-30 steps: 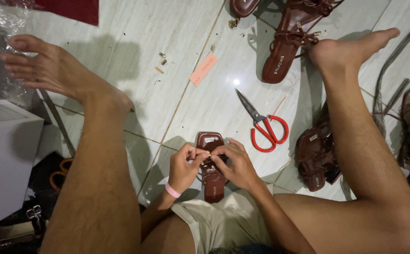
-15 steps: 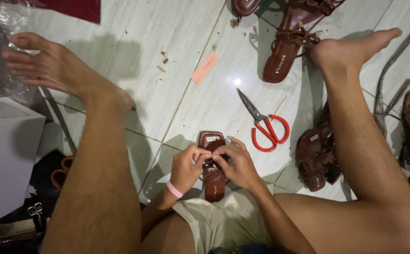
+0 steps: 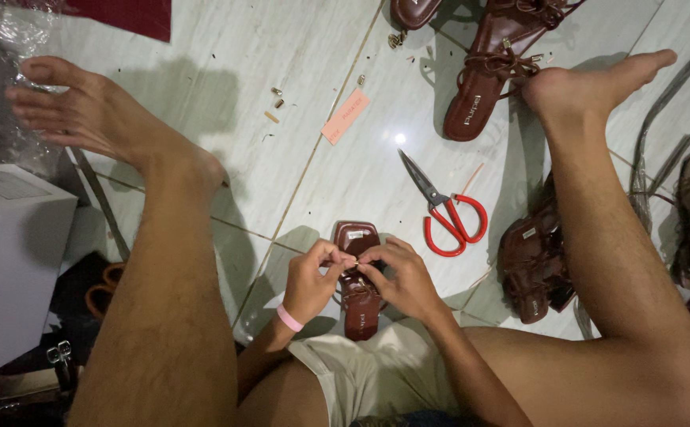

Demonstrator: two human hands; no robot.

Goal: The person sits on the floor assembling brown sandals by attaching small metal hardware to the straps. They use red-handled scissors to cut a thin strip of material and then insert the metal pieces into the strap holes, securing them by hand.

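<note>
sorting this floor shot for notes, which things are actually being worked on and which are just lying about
In hand: brown sandal, pinched by left hand and right hand.

Lying about: red scissors, strappy sandal, sandal pile, pink tag, white box.

Pale glossy floor tiles [image 3: 281, 55] (one bright light glare) beside a white box [image 3: 13, 261].

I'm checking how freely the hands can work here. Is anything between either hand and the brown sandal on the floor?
Nothing visible is. The left hand and right hand both already touch the brown sandal, fingertips meeting over its strap. The red-handled scissors lie apart to the right.
</note>
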